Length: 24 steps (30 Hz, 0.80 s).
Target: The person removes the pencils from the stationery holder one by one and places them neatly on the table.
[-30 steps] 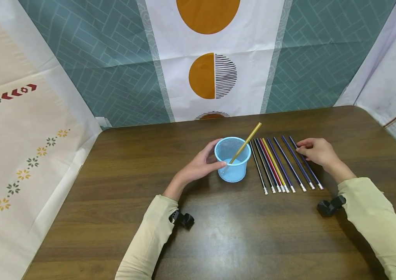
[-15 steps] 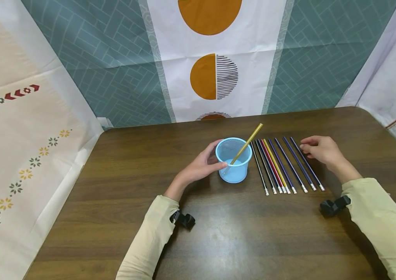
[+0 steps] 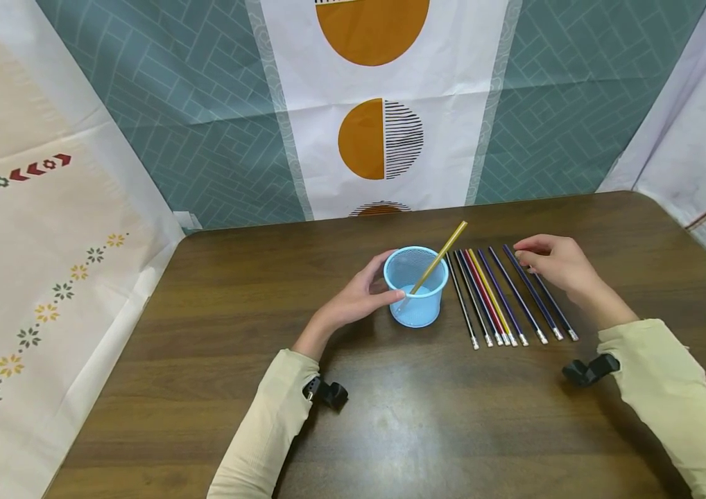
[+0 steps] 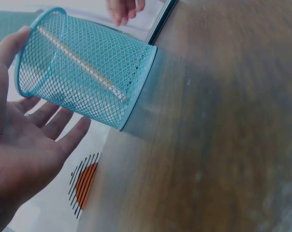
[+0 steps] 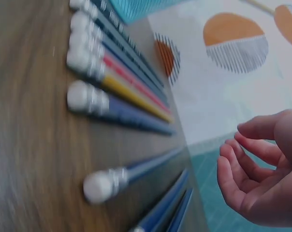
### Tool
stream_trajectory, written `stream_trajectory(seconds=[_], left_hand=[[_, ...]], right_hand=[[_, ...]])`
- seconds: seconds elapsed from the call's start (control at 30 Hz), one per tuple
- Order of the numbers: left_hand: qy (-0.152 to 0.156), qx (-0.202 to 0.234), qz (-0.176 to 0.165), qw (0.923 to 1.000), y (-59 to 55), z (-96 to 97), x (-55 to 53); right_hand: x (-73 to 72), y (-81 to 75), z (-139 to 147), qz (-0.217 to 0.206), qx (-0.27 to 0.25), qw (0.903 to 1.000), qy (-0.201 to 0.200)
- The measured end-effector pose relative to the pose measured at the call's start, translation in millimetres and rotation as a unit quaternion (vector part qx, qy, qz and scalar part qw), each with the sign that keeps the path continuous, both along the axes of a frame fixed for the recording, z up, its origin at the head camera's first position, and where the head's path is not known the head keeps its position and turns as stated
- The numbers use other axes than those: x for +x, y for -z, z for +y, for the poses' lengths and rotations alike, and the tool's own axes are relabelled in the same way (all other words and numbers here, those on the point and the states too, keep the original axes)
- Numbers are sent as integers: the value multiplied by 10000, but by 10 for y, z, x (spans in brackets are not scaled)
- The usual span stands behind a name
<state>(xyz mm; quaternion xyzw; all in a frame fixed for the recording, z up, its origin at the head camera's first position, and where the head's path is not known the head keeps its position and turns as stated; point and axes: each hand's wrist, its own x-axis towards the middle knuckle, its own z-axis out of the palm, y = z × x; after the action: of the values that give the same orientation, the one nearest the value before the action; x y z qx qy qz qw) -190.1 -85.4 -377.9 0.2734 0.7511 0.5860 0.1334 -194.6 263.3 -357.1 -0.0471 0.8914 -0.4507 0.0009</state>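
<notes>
A light-blue mesh pencil cup stands upright on the table, with one gold pencil leaning in it, eraser end down. My left hand holds the cup from its left side, thumb at the rim and fingers around the mesh wall. To the cup's right lies a row of several pencils, erasers toward me, among them a red pencil and a yellow one. My right hand hovers over the far ends of the two rightmost blue pencils. Its fingers curl loosely with nothing between them.
The brown wooden table reaches back to a hanging cloth printed with orange circles. A black device is strapped to the left wrist and another to the right.
My right hand first drew slightly right, off the rightmost pencil, then came left over the two end pencils. My left hand, the cup and the row of pencils stay put.
</notes>
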Motion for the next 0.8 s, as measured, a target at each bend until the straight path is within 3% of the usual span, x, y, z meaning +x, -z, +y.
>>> stream_trajectory(seconds=[0.27,0.5,0.8], left_hand=[[24,20,10,10000,4,-2,-3],[11,27,2,10000,0,-5,0],[45,42,8,10000,11,4,-5]], right_hand=[[70,-89,-258,-308,-881,9941,-561],[106,-143,-490,-470,-1293,9859,-947],[68,-137,-712,-536,-2134,9678,-1222]])
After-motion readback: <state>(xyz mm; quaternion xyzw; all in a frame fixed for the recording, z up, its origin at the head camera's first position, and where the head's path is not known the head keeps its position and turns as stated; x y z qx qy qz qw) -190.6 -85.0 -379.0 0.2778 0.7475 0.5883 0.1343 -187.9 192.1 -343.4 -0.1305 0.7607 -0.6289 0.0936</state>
